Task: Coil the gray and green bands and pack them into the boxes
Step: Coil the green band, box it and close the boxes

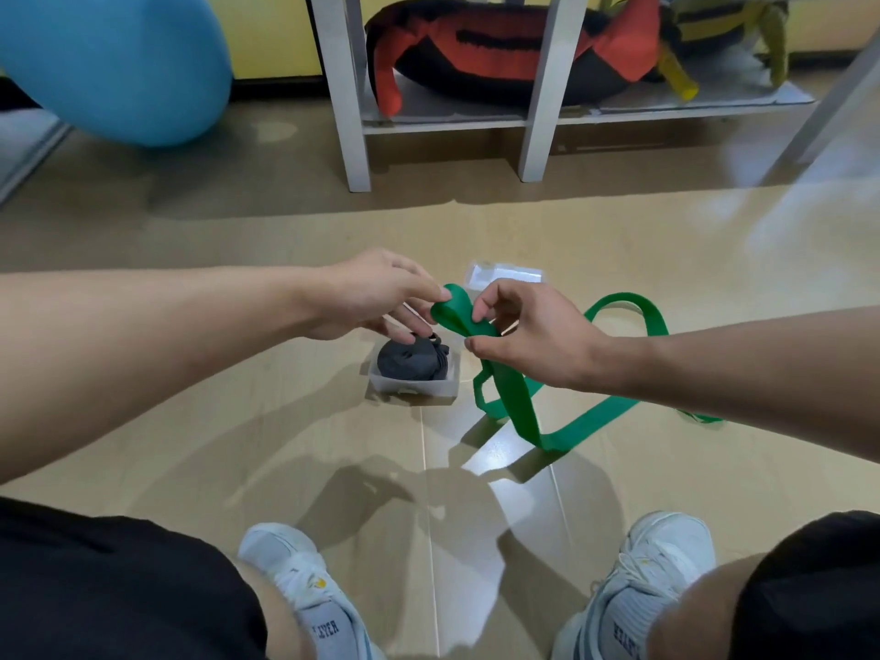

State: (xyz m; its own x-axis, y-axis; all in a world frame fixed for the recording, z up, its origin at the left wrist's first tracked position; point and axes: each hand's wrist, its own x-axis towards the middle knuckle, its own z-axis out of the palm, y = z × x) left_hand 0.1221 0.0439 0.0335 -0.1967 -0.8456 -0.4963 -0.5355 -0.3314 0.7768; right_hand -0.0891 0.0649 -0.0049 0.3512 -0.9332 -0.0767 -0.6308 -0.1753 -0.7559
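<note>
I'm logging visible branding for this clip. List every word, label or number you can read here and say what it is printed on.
"PLAYER", or close to it: dark letters on the tongue of the left shoe, seen upside down, first letter unclear.
Dark lettering on the tongue of the right shoe: probably the same word, too blurred to read for certain.
No readable text on the green band, the gray band, the clear boxes or the bags on the shelf.

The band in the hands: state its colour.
Green band, pinched by both hands, shown in the head view.
</note>
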